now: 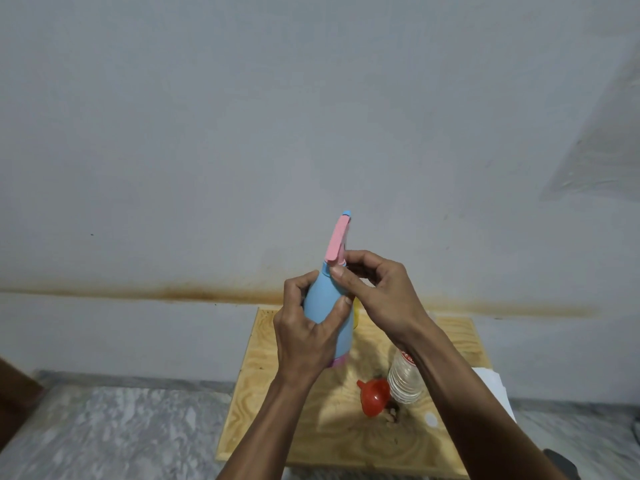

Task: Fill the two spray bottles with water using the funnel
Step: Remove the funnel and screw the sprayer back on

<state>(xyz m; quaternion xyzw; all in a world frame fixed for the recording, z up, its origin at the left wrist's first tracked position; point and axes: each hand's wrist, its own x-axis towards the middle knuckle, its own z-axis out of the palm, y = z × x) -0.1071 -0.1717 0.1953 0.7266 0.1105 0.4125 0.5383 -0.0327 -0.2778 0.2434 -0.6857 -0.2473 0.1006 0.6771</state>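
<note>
I see my left hand (311, 327) holding the blue spray bottle (329, 306) in the air above the surface (277, 427), a light wooden board on a grey marbled floor (104, 427). The fingers of this hand are curled round the wide body of the bottle, the thumb lying across its front. The bottle is nearly upright, tilted a little toward 1 o'clock, with a pink band at its bottom. Its pink spray head (337, 242) is on the neck and points up, with a small blue tip at the top. My right hand (375, 289) is at the neck of the bottle, at 3 o'clock from it; the thumb and the fingers pinch the collar just under the pink head. Behind the blue bottle, at 3 o'clock from its body, a small yellow part (355, 313) shows between my two hands; I cannot tell what it is, because the hands hide most of it. On the surface, at 5 o'clock from the blue bottle, the red funnel (374, 396) lies on its side. Just beside it, at 3 o'clock, stands a clear plastic water bottle (405, 379) with a red label near its top; my right forearm crosses in front of its upper part. Behind all this is a pale wall (311, 116) with a brown stain line.
</note>
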